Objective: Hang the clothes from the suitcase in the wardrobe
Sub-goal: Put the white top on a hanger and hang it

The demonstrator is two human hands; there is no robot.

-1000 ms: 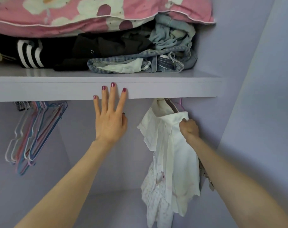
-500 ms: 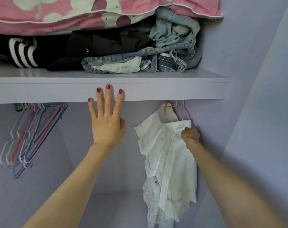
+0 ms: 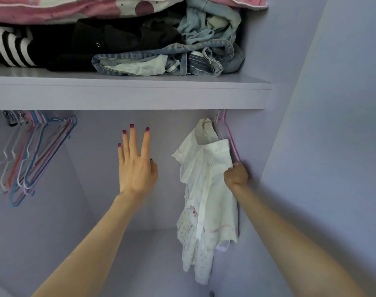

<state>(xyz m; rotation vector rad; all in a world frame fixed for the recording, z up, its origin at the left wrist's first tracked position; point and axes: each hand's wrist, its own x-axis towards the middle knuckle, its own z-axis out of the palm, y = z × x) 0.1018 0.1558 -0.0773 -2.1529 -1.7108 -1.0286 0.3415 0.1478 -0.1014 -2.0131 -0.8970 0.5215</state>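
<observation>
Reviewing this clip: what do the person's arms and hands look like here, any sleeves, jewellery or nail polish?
Both forearms are bare, with no sleeves in view. The left hand has dark magenta polish on its nails. The right hand seems to wear a thin ring on one finger; its nails are hidden. No watch or bracelet shows on either wrist.

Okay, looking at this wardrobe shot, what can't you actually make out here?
All in the head view:
- Hanging rail: hidden behind the shelf front edge, so the pink hanger hook's seating is unseen.
- Right hand fingers: curled away, so whether they grip the hanger, the white shirt, or both is unclear.
- Empty hangers: blurred; count uncertain.
- Pink quilt: cut off by the top edge.
- Suitcase: out of frame.
</observation>
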